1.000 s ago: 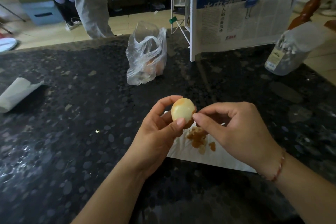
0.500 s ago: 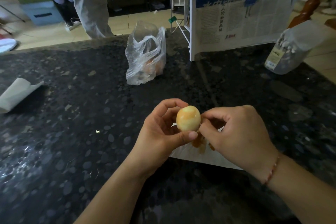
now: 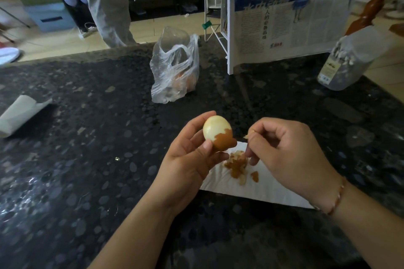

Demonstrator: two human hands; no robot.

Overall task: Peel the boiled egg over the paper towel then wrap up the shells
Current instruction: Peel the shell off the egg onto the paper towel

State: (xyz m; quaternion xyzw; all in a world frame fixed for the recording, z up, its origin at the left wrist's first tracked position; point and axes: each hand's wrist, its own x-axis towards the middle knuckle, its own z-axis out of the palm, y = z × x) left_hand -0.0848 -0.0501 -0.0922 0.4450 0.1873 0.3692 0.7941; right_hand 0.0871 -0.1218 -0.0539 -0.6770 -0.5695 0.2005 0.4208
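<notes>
My left hand holds a boiled egg above the dark counter; its upper part is bare and pale, its lower right still carries brown shell. A hand's width to the right, my right hand pinches a small shell fragment between thumb and fingers. Under both hands lies a white paper towel with a pile of brown shell pieces on it. My right hand hides part of the towel.
A clear plastic bag holding eggs stands behind the hands. At the left edge lies a folded paper towel. A white rack with newspapers and a plastic jar stand at the back right. A person's leg is beyond the counter.
My right hand has pulled away from the egg to the right with a bit of shell. The egg has turned, showing the brown shell on its lower side. The shell pile is uncovered.
</notes>
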